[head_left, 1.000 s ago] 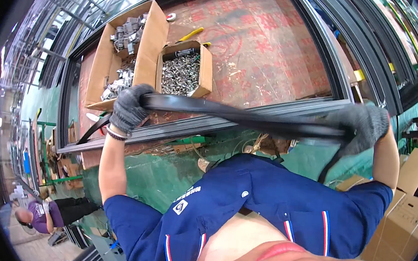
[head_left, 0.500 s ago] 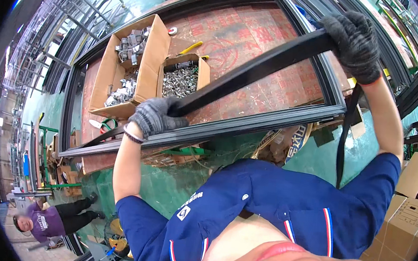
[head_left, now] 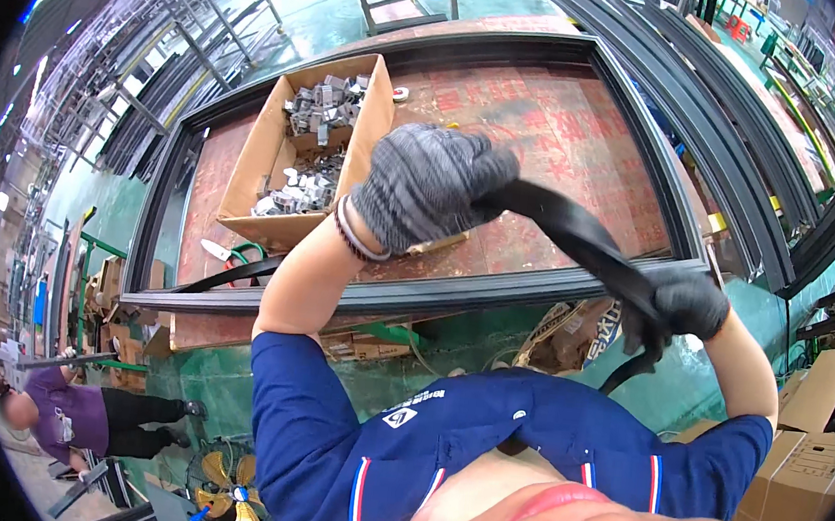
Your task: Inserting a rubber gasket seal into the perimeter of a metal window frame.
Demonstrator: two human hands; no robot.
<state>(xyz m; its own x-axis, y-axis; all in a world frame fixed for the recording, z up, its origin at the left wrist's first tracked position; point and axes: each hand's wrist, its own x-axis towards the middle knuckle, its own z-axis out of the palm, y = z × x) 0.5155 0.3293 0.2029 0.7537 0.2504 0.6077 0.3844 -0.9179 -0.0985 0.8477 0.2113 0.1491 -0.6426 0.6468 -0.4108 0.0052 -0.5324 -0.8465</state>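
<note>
My left hand (head_left: 423, 186), in a grey knit glove, is closed around a black flexible strip (head_left: 573, 227) above the middle of a red-brown board. From there the strip sags to my gloved right hand (head_left: 687, 305), which grips it lower and nearer my body; its tail hangs below that hand. Beneath both hands lies a large black rectangular frame (head_left: 455, 292) on the board (head_left: 543, 107). An open cardboard box (head_left: 376, 101) of grey metal pieces stands inside the frame, beside my left hand. My left hand and forearm mostly hide a smaller box.
Scissors (head_left: 249, 252) with green and red handles lie near the frame's left end. Long black profiles (head_left: 711, 138) are stacked at the right. Cartons (head_left: 798, 488) stand at lower right. A person in purple (head_left: 71, 413) and a fan (head_left: 232, 494) are at lower left.
My left hand has risen to the right with the strip. My right hand has come down toward my body, and the strip, stretched straight before, now sags between them.
</note>
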